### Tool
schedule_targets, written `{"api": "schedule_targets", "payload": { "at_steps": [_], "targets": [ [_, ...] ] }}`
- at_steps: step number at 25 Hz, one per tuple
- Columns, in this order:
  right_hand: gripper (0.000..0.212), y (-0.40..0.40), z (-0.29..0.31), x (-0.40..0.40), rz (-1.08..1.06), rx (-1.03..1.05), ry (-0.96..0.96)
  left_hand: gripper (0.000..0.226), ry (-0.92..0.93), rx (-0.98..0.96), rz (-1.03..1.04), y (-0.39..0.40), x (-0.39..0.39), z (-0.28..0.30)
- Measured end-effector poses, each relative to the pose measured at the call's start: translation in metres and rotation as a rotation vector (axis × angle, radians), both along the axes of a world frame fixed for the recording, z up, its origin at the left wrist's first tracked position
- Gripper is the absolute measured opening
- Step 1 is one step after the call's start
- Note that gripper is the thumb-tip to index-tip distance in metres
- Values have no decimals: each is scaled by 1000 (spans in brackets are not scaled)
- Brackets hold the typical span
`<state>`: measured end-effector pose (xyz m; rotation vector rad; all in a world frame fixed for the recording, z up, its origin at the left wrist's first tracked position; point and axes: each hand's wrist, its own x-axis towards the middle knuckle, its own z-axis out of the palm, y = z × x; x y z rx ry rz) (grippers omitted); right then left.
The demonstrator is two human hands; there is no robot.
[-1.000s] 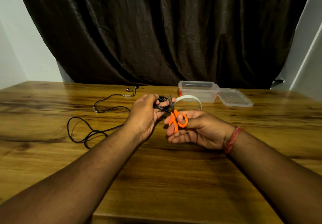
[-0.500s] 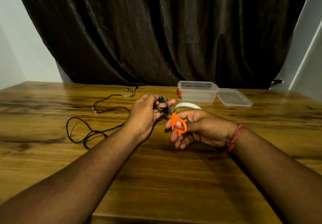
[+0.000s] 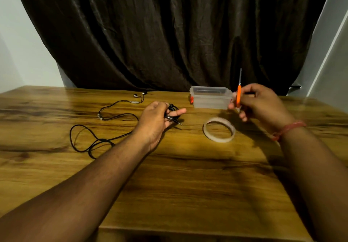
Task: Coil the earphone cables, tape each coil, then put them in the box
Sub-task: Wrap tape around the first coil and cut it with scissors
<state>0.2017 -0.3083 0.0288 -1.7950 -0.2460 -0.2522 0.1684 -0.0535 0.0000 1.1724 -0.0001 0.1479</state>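
left hand [image 3: 154, 118] grips the coil [image 3: 172, 112] just above the table [image 3: 188, 175], right hand [image 3: 258, 102] holds scissors [image 3: 238, 93] by the box [image 3: 211, 98]; coil judged light, springy, best pinched across its loops.

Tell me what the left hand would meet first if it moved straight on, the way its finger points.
Probably the box: the left hand points right and away toward it, though depth is unclear.
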Motion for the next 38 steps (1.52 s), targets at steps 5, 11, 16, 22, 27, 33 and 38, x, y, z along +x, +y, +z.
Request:
{"api": "schedule_targets", "payload": {
  "at_steps": [5, 11, 16, 22, 27, 33, 38],
  "targets": [
    [16, -22, -19, 18, -322, -880, 286, 14, -6, 59, 0, 0, 3, -5],
    [29, -23, -11, 9, -421, -1172, 339, 15, -13, 87, 8, 0, 2, -6],
    [17, -21, -9, 8, -387, -1116, 399, 15, -8, 80, -5, 1, -1, -5],
    [26, -19, -7, 7, -473, -1171, 290, 18, -24, 130, -22, 0, -1, -6],
    [9, 32, -7, -10, -162, -564, -354, 19, -71, 274, -95, -5, -6, -6],
    [18, 74, -34, -17, 268, -471, -283, 21, -176, 505, -166, -8, -7, -10],
    [14, 75, -32, -20, 404, -158, -86, 18, -221, 642, -208, -7, -11, -8]
  ]
}}
